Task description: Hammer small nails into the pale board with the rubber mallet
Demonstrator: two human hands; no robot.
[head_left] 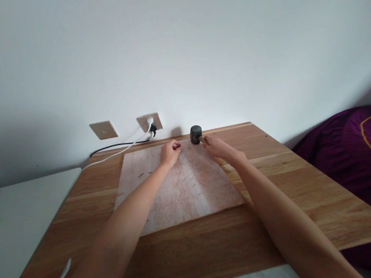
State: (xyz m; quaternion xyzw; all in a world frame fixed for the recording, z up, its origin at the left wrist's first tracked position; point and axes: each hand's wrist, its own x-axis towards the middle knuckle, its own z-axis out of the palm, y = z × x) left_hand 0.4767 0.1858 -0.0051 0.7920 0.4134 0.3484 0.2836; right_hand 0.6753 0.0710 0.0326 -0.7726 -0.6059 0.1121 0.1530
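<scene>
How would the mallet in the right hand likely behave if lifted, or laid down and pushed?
The mallet would probably feel head-heavy, since its dark head looks much thicker than the handle. Laid on the board, it might roll, given the head's rounded side.

A wooden table [299, 197], wall socket [157, 121] and purple fabric [337, 153] suggest a home.

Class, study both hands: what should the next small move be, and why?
Probably bring the dark, cylindrical-headed mallet toward the left hand: the right hand grips the mallet's handle, and the left is curled over the pale, rectangular, wood-grained board nearby. Whether it pinches anything is hard to tell.
</scene>
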